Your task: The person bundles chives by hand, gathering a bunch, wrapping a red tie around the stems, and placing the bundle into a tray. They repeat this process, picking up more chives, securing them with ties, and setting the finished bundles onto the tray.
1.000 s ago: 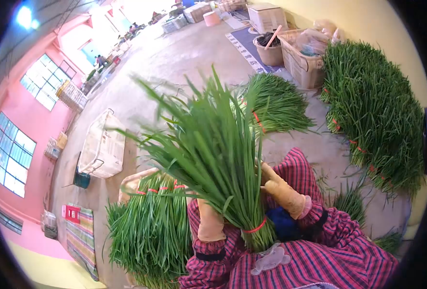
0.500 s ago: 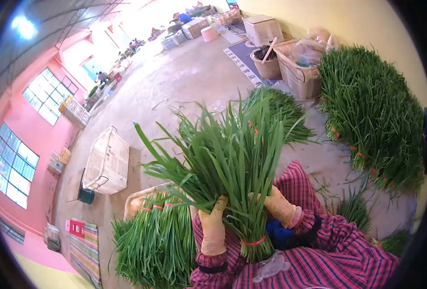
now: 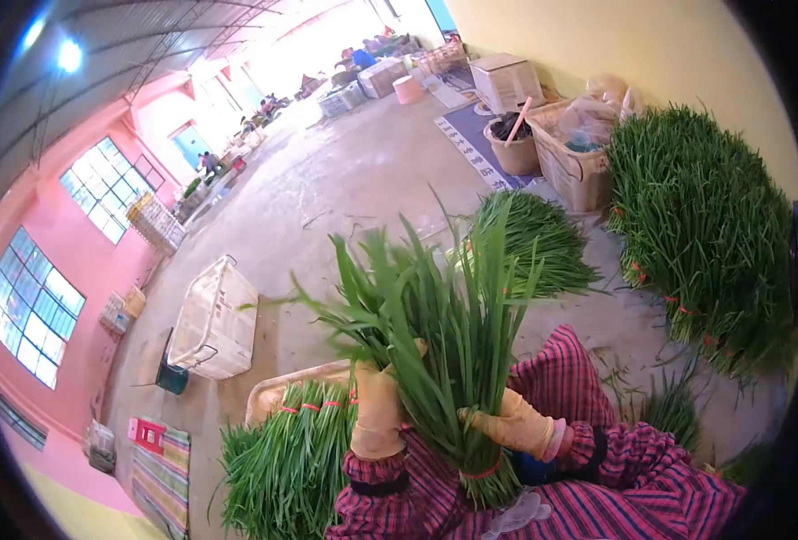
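A bunch of garlic chives (image 3: 426, 333) stands upright over my lap, its leaves fanned upward. A red band (image 3: 482, 470) circles it near the base. My left hand (image 3: 379, 409), in a yellowish glove, closes on the leaves at the bunch's left side. My right hand (image 3: 511, 425), in a matching glove, grips the right side just above the band. The leaves hide part of the fingers of both hands. Left of my left hand, several banded bunches of chives (image 3: 282, 463) lie in a pale crate (image 3: 264, 396).
A big pile of banded chives (image 3: 705, 234) lies along the right wall, with a smaller heap (image 3: 538, 243) ahead. Loose chives (image 3: 673, 409) lie by my right knee. A white crate (image 3: 214, 319), a red stool (image 3: 147, 434), a bucket (image 3: 511, 153) and a bag-filled basket (image 3: 574, 162) stand around.
The bunch has tilted, its base shifting slightly right and down. My left hand has moved a little left and up, still at the leaves. The view has shifted slightly.
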